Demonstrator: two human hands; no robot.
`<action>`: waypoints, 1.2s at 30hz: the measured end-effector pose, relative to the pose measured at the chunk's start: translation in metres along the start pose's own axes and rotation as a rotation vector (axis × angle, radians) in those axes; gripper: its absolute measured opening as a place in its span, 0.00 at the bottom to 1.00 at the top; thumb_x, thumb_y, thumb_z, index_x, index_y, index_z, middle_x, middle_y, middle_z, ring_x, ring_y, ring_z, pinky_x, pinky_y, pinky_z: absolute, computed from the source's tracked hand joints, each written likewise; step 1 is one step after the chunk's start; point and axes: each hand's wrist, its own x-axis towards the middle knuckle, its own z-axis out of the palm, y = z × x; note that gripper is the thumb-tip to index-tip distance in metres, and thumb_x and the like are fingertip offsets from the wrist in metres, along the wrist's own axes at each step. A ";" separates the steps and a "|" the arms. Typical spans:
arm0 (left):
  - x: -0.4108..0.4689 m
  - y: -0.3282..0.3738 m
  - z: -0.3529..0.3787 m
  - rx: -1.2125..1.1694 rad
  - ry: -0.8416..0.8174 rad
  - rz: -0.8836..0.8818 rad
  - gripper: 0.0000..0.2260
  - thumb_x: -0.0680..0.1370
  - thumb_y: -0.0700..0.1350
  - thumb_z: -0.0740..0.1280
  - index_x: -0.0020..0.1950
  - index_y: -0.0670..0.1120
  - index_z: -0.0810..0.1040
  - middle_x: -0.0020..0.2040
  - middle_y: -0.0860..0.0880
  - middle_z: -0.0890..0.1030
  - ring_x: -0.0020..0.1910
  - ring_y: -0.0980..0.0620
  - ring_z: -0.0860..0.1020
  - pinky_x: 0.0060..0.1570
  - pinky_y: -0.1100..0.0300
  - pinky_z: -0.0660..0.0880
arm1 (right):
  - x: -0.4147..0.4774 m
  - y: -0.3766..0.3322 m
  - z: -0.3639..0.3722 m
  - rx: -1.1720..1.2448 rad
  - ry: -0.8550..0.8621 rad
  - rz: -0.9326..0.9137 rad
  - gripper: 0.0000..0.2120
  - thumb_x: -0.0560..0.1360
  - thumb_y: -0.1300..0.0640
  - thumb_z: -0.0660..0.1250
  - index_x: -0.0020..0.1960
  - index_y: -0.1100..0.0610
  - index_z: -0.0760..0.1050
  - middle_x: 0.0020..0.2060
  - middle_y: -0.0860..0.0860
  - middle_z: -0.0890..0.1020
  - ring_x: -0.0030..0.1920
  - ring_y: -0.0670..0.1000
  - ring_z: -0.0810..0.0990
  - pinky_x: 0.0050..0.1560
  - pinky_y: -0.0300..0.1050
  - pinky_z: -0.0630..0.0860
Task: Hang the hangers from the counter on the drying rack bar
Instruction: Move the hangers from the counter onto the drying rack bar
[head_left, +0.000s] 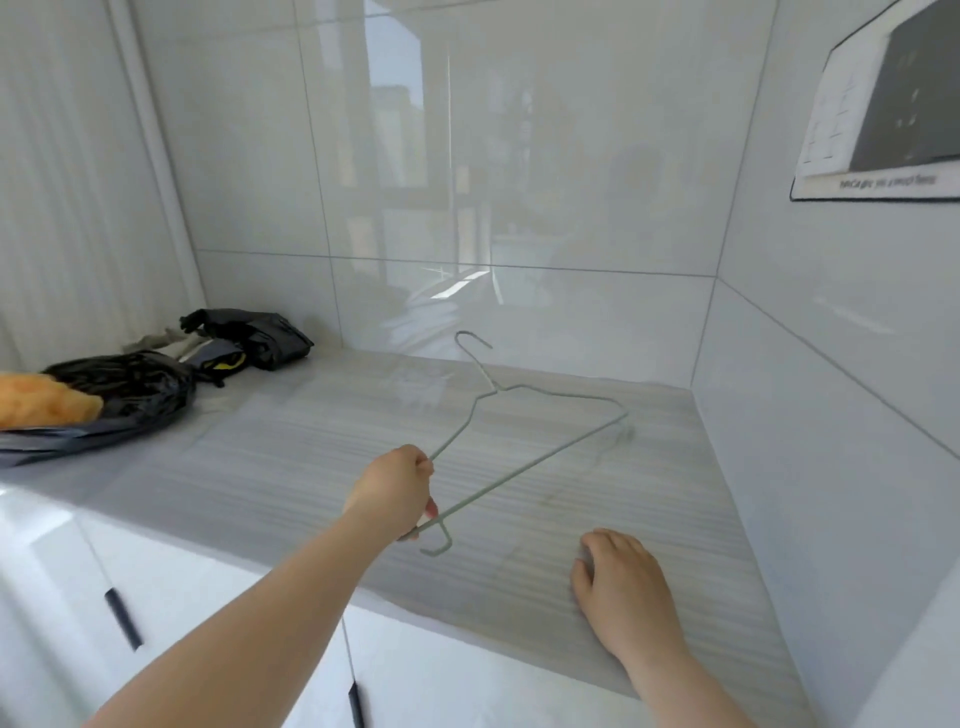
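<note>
A thin pale-green wire hanger (563, 395) is held a little above the grey striped counter (322, 441). My left hand (397, 491) grips its left corner, and the hook points toward the back wall. Under my left hand a second small wire hook (439, 545) sticks out; whether it belongs to another hanger I cannot tell. My right hand (621, 582) rests on the counter near the front edge, holding nothing. The drying rack bar is out of view.
Black plastic bags (130, 382) with an orange cloth (44, 402) and dark items (249, 338) lie at the counter's back left. Glossy tiled walls close the back and right. White cabinet doors with dark handles (122, 618) are below the counter.
</note>
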 end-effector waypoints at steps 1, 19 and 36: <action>-0.007 -0.003 -0.005 0.016 0.028 0.026 0.07 0.80 0.42 0.52 0.49 0.46 0.69 0.31 0.52 0.78 0.22 0.53 0.72 0.21 0.63 0.69 | 0.000 -0.001 -0.001 0.007 0.016 -0.014 0.02 0.55 0.57 0.65 0.28 0.55 0.75 0.23 0.49 0.78 0.25 0.51 0.79 0.24 0.40 0.74; -0.243 -0.062 -0.091 0.337 0.421 -0.017 0.04 0.80 0.48 0.53 0.47 0.55 0.64 0.30 0.57 0.75 0.27 0.59 0.70 0.31 0.70 0.65 | 0.063 -0.111 -0.112 0.397 0.264 -0.388 0.25 0.63 0.68 0.70 0.59 0.68 0.71 0.52 0.68 0.79 0.52 0.68 0.78 0.52 0.64 0.73; -0.482 -0.083 -0.150 0.199 0.364 -0.305 0.09 0.79 0.47 0.58 0.58 0.54 0.71 0.32 0.55 0.78 0.22 0.59 0.72 0.38 0.62 0.75 | -0.079 -0.277 -0.240 0.717 -0.140 -0.793 0.13 0.78 0.62 0.59 0.59 0.55 0.78 0.56 0.51 0.81 0.56 0.54 0.79 0.47 0.43 0.71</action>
